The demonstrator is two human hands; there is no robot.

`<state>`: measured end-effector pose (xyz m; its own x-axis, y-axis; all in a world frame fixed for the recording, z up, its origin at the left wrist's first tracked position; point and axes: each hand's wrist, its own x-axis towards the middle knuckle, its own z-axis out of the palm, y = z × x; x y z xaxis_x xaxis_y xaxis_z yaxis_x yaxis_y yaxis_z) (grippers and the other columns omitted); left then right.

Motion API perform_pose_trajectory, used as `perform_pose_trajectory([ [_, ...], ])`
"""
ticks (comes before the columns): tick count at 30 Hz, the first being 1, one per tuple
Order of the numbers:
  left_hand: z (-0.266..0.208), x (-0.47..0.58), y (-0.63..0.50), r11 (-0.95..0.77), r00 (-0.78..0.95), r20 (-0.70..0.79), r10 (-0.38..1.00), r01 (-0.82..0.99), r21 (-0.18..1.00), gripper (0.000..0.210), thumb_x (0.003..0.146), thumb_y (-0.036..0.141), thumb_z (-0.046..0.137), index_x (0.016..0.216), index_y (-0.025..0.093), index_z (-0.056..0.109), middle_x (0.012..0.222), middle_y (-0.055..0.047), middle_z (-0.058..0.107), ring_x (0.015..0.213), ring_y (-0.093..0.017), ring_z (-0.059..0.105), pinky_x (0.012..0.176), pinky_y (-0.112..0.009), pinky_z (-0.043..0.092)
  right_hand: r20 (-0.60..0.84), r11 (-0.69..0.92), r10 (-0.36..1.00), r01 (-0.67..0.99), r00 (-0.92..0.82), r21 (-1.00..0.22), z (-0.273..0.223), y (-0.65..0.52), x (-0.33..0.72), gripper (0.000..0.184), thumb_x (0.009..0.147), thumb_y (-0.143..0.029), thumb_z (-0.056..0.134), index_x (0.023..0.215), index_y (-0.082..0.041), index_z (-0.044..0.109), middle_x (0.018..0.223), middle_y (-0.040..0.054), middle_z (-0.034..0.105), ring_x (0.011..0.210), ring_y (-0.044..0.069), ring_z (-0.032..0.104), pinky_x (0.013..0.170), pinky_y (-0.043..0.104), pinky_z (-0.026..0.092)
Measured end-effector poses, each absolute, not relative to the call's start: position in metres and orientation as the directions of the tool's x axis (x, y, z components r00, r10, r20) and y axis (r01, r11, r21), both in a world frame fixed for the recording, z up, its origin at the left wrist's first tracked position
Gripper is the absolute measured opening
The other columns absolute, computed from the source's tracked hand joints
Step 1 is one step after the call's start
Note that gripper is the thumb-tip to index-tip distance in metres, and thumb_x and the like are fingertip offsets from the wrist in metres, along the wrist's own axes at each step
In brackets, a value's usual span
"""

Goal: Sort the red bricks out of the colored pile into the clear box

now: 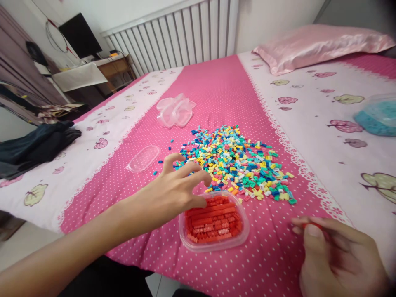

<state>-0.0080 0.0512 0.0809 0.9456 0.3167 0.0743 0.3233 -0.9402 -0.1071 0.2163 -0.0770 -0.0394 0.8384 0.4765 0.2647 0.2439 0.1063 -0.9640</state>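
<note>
My left hand [182, 181] hovers over the far left rim of a clear plastic container [213, 246], fingers spread and curved, with nothing visible between them. Rows of red toy bricks [213, 218] are packed inside this container. Just beyond it lies a loose heap of small multicoloured toy bricks [235, 156], partly behind my left fingers. At the lower right, my right hand [337, 251] pinches a red brick [312, 225] between thumb and fingers; most of that brick is hidden by the thumb.
A clear lid [144, 159] lies left of the heap, and several clear containers or lids [176, 110] are stacked behind it. A tub with blue contents [377, 115] stands at the right. A pink pillow [321, 45] and dark cloth [37, 144] rest on the bed.
</note>
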Motion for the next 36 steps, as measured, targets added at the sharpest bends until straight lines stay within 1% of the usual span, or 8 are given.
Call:
perform_pose_trajectory([
  [2, 0.082, -0.008, 0.053, -0.939, 0.941, 0.071, 0.331, 0.336, -0.070, 0.016, 0.094, 0.018, 0.067, 0.088, 0.030, 0.075, 0.121, -0.002, 0.065, 0.114, -0.023, 0.053, 0.109, -0.051, 0.020, 0.273, 0.102, 0.476, 0.256, 0.836, -0.961, -0.039, -0.077, 0.217, 0.024, 0.078, -0.039, 0.077, 0.090, -0.021, 0.067, 0.076, 0.0025, 0.070, 0.063, 0.020, 0.068, 0.063, 0.036, 0.057],
  [7, 0.085, -0.010, 0.058, -0.922, 0.926, 0.016, 0.378, 0.375, 0.101, 0.020, 0.095, 0.018, 0.066, 0.085, 0.031, 0.077, 0.121, -0.002, 0.063, 0.112, -0.022, 0.054, 0.102, -0.045, 0.025, 0.290, 0.114, 0.480, 0.269, 0.828, -0.956, -0.040, -0.078, 0.216, 0.023, 0.080, -0.037, 0.074, 0.092, -0.020, 0.066, 0.077, 0.0020, 0.069, 0.064, 0.018, 0.068, 0.063, 0.032, 0.057],
  [10, 0.085, -0.009, 0.061, -0.911, 0.921, -0.021, 0.390, 0.389, 0.138, 0.020, 0.094, 0.017, 0.067, 0.083, 0.031, 0.077, 0.123, -0.002, 0.062, 0.113, -0.022, 0.053, 0.101, -0.044, 0.024, 0.300, 0.136, 0.472, 0.268, 0.829, -0.954, -0.041, -0.078, 0.216, 0.023, 0.080, -0.035, 0.075, 0.092, -0.018, 0.066, 0.078, 0.0012, 0.069, 0.064, 0.015, 0.067, 0.064, 0.029, 0.056],
  [16, 0.094, -0.006, 0.063, -0.905, 0.917, -0.077, 0.392, 0.400, 0.149, 0.014, 0.089, 0.018, 0.073, 0.088, 0.032, 0.077, 0.125, -0.002, 0.061, 0.117, -0.024, 0.050, 0.105, -0.046, 0.022, 0.267, 0.134, 0.471, 0.231, 0.841, -0.964, -0.043, -0.077, 0.216, 0.025, 0.078, -0.036, 0.077, 0.092, -0.018, 0.066, 0.078, 0.0011, 0.069, 0.064, 0.017, 0.066, 0.066, 0.032, 0.054],
  [23, 0.099, -0.009, 0.062, -0.906, 0.914, -0.072, 0.400, 0.406, 0.117, 0.016, 0.092, 0.021, 0.070, 0.086, 0.033, 0.078, 0.123, -0.002, 0.061, 0.115, -0.023, 0.051, 0.105, -0.045, 0.021, 0.204, 0.131, 0.449, 0.162, 0.870, -0.978, -0.048, -0.077, 0.217, 0.029, 0.074, -0.038, 0.080, 0.089, -0.017, 0.067, 0.077, 0.0028, 0.070, 0.063, 0.016, 0.064, 0.067, 0.032, 0.052],
  [28, 0.094, -0.006, 0.060, -0.900, 0.907, -0.085, 0.412, 0.420, 0.114, 0.017, 0.093, 0.023, 0.069, 0.080, 0.030, 0.078, 0.124, -0.002, 0.062, 0.117, -0.024, 0.051, 0.104, -0.046, 0.021, 0.235, 0.140, 0.464, 0.191, 0.854, -0.972, -0.046, -0.077, 0.216, 0.028, 0.076, -0.038, 0.079, 0.091, -0.018, 0.067, 0.078, 0.0016, 0.070, 0.065, 0.016, 0.065, 0.067, 0.031, 0.052],
  [31, 0.093, -0.005, 0.060, -0.899, 0.905, -0.086, 0.416, 0.424, 0.113, 0.019, 0.094, 0.024, 0.068, 0.077, 0.029, 0.077, 0.125, -0.002, 0.062, 0.118, -0.024, 0.051, 0.105, -0.046, 0.020, 0.235, 0.117, 0.476, 0.204, 0.847, -0.972, -0.043, -0.077, 0.214, 0.026, 0.079, -0.037, 0.076, 0.093, -0.019, 0.065, 0.080, 0.0014, 0.068, 0.066, 0.016, 0.065, 0.069, 0.031, 0.052],
  [36, 0.097, -0.004, 0.059, -0.901, 0.906, -0.091, 0.414, 0.422, 0.098, 0.016, 0.094, 0.022, 0.067, 0.085, 0.031, 0.078, 0.128, -0.002, 0.061, 0.119, -0.023, 0.051, 0.105, -0.044, 0.021, 0.230, 0.109, 0.486, 0.202, 0.843, -0.973, -0.041, -0.078, 0.213, 0.025, 0.080, -0.037, 0.074, 0.094, -0.020, 0.064, 0.082, 0.0025, 0.067, 0.068, 0.016, 0.064, 0.070, 0.032, 0.052],
])
